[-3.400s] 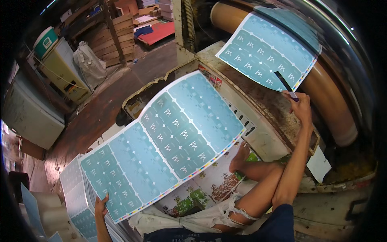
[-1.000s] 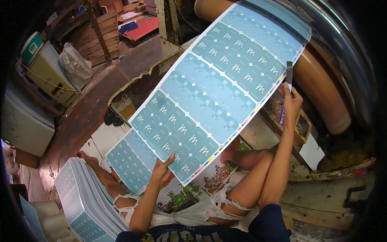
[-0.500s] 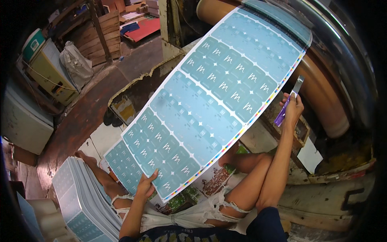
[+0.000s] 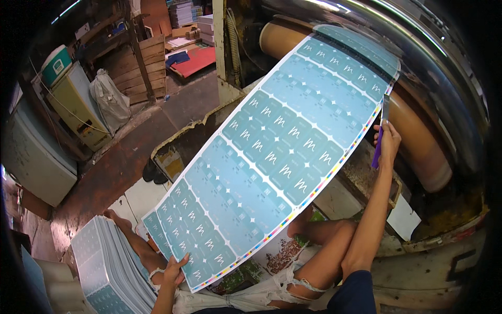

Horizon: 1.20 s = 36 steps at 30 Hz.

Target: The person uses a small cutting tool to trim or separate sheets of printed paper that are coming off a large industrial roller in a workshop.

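Observation:
A long printed sheet (image 4: pixel 225 166), blue-green in card-like panels with a colour strip down its right edge, hangs from a large shiny cylinder (image 4: pixel 444 47) at the upper right and slopes down to my lap. My left hand (image 4: pixel 175 271) pinches its near edge, thumb on top and fingers underneath. In my right hand (image 4: pixel 389 142) is a purple cutter knife (image 4: pixel 377 150). Its metal blade points upward, close beside the sheet's right edge near the cylinder; whether it touches the paper I cannot tell.
Behind the sheet runs a brown roller (image 4: pixel 418 137). To the left of my legs stands a thick stack of printed sheets (image 4: pixel 94 243). A worn wooden frame (image 4: pixel 395 188) is below the roller. Farther off are a cooler jug (image 4: pixel 56 64), a white sack (image 4: pixel 110 99) and a red board (image 4: pixel 194 64).
The sheet has come farther down off the cylinder, and my left hand has moved down and left with it. The knife has turned more upright, its blade now beside the sheet's edge.

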Tool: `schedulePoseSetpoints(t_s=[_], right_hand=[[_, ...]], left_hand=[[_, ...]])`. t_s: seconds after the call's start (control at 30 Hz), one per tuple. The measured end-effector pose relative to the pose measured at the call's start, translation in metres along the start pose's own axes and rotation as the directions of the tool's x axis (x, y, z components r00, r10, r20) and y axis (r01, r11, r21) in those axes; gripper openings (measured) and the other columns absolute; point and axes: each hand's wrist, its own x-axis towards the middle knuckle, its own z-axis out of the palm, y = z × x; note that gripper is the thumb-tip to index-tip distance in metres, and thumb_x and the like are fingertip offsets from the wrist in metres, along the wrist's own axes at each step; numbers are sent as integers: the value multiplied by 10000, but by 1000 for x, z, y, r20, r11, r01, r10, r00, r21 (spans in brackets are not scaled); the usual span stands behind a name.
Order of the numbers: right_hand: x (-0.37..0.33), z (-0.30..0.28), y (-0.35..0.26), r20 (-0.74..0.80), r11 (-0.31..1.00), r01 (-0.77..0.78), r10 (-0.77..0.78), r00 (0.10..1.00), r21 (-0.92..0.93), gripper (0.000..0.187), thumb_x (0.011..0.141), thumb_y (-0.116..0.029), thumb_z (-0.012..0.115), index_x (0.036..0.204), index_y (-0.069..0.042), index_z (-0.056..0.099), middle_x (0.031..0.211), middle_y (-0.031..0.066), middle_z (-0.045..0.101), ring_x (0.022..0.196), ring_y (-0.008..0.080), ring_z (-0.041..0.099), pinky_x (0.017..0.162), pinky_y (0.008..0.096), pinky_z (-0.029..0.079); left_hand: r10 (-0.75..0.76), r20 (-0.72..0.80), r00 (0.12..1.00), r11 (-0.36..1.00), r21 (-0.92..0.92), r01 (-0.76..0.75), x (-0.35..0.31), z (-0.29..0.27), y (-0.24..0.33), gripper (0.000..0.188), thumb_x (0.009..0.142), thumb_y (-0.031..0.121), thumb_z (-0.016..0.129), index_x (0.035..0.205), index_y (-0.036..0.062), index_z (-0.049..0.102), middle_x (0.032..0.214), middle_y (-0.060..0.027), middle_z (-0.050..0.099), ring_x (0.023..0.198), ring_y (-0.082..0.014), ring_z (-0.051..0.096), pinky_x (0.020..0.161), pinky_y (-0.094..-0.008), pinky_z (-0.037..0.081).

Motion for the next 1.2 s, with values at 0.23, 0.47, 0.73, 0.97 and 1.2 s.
schedulePoseSetpoints(t_s=[0.23, 0.47, 0.73, 0.97, 1.2], right_hand=[[11, -2, 27, 98, 990, -88, 99, 990, -110, 308, 949, -295, 570, 1031, -10, 654, 720, 36, 638, 502, 61, 500, 437, 218, 404], [17, -3, 23, -115, 829, 354, -440, 890, -433, 308, 836, -103, 693, 1143, -109, 672, 841, 35, 620, 631, 118, 525, 566, 272, 437], [51, -9, 25, 368, 641, 655, -542, 755, -400, 441, 727, 144, 596, 1096, -72, 701, 1119, 135, 661, 973, 241, 653, 831, 300, 502], [75, -8, 30, 497, 812, 464, -257, 829, -354, 233, 807, 13, 601, 1006, -11, 720, 856, 109, 729, 711, 112, 663, 612, 253, 527], [78, -14, 74, 475, 864, 435, -281, 834, -253, 185, 808, -27, 621, 956, 1, 730, 796, 101, 725, 667, 104, 646, 594, 246, 518]], left_hand=[[28, 6, 1000, 999, 37, -28, -3, -8, 7, 421, 869, 0, 642, 1246, -49, 460, 1085, -121, 625, 912, -210, 643, 825, -349, 559], [16, -134, 991, 996, 92, -4, -12, -8, 18, 442, 856, -7, 653, 1252, -33, 459, 1060, -130, 632, 885, -221, 654, 805, -360, 570], [46, -248, 968, 998, 62, -32, -41, -17, 0, 411, 883, 28, 635, 1252, 5, 455, 1098, -138, 614, 929, -223, 630, 803, -391, 557], [226, -446, 866, 973, 56, -224, -48, -9, -7, 373, 902, 74, 632, 1225, 6, 457, 1092, -118, 609, 932, -211, 626, 808, -384, 541], [385, -450, 806, 922, 226, -314, -43, -77, -6, 307, 884, 29, 633, 1148, 3, 478, 1029, -118, 609, 882, -200, 613, 763, -369, 534]])
